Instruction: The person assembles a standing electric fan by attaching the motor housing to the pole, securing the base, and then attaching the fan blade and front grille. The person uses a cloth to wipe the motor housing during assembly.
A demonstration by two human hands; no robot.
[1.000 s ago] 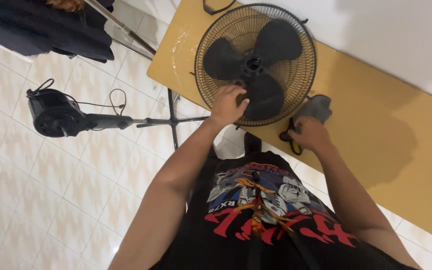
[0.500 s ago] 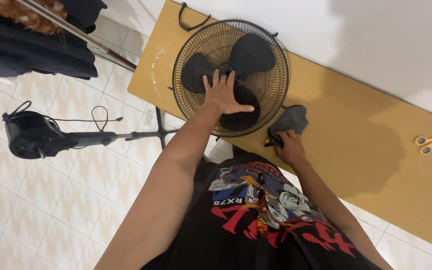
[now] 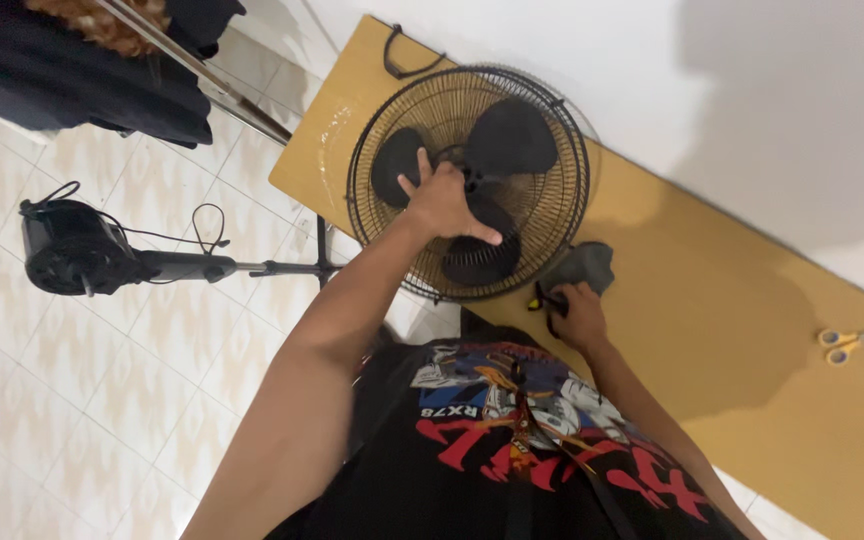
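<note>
A black fan blade (image 3: 504, 140) lies inside a round wire guard (image 3: 562, 205) on a yellow-brown table (image 3: 712, 300). My left hand (image 3: 440, 200) rests on the blade near its hub, fingers curled over it. At the table's near edge, my right hand (image 3: 577, 312) presses on a dark grey cloth (image 3: 587, 265) beside the guard. Something black and yellow sticks out under that hand; I cannot tell what it is.
A fan motor head on its stand (image 3: 72, 250) lies on the tiled floor at left, cable trailing. Yellow-handled scissors (image 3: 840, 345) sit on the table at right. A black clip-like piece (image 3: 402, 60) lies at the table's far corner. Dark clothes hang on a rail (image 3: 82, 70).
My left hand moved from the guard's near rim onto the blade and now curls around it near the hub. The right hand stayed on the cloth. The camera view shifted.
</note>
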